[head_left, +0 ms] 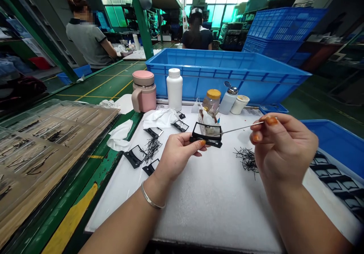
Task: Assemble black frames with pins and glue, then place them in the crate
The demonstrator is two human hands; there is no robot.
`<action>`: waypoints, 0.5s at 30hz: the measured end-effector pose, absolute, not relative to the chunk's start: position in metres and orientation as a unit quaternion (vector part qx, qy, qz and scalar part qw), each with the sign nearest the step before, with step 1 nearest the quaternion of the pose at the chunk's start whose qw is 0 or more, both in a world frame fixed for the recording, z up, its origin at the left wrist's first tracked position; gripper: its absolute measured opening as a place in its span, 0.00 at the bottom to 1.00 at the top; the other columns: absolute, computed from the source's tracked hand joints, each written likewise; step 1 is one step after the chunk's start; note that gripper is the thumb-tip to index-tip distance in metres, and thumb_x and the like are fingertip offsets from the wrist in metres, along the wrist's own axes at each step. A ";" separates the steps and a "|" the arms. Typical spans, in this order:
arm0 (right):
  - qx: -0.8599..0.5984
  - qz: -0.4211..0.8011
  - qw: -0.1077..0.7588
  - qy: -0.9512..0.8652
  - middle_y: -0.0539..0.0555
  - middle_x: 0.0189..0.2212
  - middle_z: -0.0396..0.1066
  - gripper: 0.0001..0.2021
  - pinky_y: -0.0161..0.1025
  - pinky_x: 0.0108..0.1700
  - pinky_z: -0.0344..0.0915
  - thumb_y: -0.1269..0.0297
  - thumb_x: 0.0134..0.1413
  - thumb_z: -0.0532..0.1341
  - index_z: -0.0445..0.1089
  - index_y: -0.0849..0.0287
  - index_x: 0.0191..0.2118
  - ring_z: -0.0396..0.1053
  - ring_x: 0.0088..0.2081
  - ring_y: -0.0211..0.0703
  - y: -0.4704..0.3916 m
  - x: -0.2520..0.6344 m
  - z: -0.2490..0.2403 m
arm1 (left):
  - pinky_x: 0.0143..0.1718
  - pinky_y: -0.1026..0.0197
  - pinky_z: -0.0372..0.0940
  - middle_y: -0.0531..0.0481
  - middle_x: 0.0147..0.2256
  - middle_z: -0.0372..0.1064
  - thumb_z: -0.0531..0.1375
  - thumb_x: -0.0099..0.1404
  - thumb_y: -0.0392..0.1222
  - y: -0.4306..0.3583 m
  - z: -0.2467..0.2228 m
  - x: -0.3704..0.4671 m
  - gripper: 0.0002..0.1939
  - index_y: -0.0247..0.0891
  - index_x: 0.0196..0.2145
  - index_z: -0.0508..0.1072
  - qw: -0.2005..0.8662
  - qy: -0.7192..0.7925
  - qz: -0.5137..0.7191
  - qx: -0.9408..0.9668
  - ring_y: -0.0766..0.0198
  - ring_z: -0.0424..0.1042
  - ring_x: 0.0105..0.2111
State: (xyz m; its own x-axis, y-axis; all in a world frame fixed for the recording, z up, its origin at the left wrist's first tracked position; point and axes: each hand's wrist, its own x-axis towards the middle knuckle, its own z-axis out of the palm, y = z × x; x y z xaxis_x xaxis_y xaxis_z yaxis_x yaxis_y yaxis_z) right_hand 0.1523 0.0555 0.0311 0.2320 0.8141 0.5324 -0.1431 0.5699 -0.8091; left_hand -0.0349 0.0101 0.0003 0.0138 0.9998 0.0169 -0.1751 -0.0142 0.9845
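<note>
My left hand (178, 153) pinches a black-framed part with a clear window (207, 132) by its lower edge, above the white work surface. In my right hand (284, 148) is a thin metal tool (241, 127), held between thumb and fingers, its tip at the right side of the frame. Whether the tip touches the part is too small to tell. A pile of short black strips (247, 159) lies left of my right wrist. More strips (152, 148) and several similar black frames (135, 156) lie beyond my left forearm.
A pink mug (144, 91), white bottle (174, 90), yellow-lidded jar (213, 97) and pump bottle (229, 99) stand before a large blue crate (227, 77). Framed parts (334, 178) lie at right. A compartmented tray (57, 132) is at left. Two people (88, 41) are beyond.
</note>
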 end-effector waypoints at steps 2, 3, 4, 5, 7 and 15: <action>-0.319 0.331 0.737 -0.496 0.50 0.22 0.70 0.02 0.33 0.18 0.56 0.69 0.51 0.64 0.75 0.59 0.30 0.62 0.18 0.34 0.062 0.156 0.031 | 0.31 0.65 0.67 0.43 0.32 0.76 0.65 0.59 0.42 0.010 0.000 -0.036 0.09 0.32 0.33 0.78 0.539 0.449 0.547 0.457 0.60 0.75 0.33; -0.320 0.327 0.747 -0.482 0.50 0.21 0.70 0.02 0.33 0.18 0.56 0.69 0.51 0.65 0.75 0.59 0.29 0.62 0.18 0.34 0.066 0.159 0.031 | 0.31 0.65 0.67 0.43 0.32 0.76 0.65 0.58 0.43 0.011 0.000 -0.036 0.10 0.32 0.33 0.77 0.538 0.450 0.550 0.454 0.60 0.75 0.34; -0.321 0.321 0.756 -0.472 0.50 0.22 0.71 0.02 0.32 0.18 0.56 0.69 0.50 0.65 0.75 0.60 0.29 0.62 0.18 0.33 0.070 0.161 0.030 | 0.31 0.65 0.68 0.43 0.32 0.76 0.65 0.59 0.43 0.011 0.000 -0.037 0.10 0.32 0.33 0.77 0.537 0.451 0.552 0.451 0.60 0.75 0.34; -0.325 0.311 0.762 -0.466 0.51 0.22 0.71 0.02 0.32 0.18 0.56 0.69 0.50 0.65 0.75 0.61 0.29 0.63 0.18 0.33 0.074 0.163 0.029 | 0.31 0.66 0.68 0.43 0.33 0.76 0.65 0.59 0.43 0.011 0.000 -0.038 0.10 0.31 0.34 0.77 0.536 0.451 0.555 0.449 0.60 0.75 0.34; -0.339 0.280 0.766 -0.470 0.51 0.22 0.71 0.04 0.31 0.18 0.56 0.67 0.49 0.66 0.75 0.62 0.29 0.63 0.18 0.33 0.082 0.166 0.026 | 0.31 0.66 0.68 0.43 0.34 0.76 0.65 0.59 0.43 0.013 0.000 -0.040 0.11 0.31 0.34 0.77 0.533 0.451 0.562 0.443 0.60 0.75 0.35; -0.426 0.156 0.640 -0.621 0.50 0.24 0.72 0.06 0.35 0.23 0.64 0.63 0.54 0.64 0.75 0.60 0.33 0.67 0.20 0.35 0.087 0.155 0.026 | 0.31 0.67 0.68 0.45 0.34 0.76 0.65 0.59 0.44 0.015 -0.001 -0.047 0.11 0.33 0.36 0.78 0.525 0.443 0.579 0.439 0.60 0.75 0.37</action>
State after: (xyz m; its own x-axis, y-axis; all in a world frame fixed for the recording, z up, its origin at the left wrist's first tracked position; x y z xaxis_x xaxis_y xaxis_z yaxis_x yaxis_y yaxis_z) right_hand 0.1555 0.0873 0.0261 0.1809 0.7275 0.6618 0.3296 0.5892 -0.7377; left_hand -0.0471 0.0153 -0.0010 -0.0626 0.9971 0.0431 -0.2185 -0.0558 0.9742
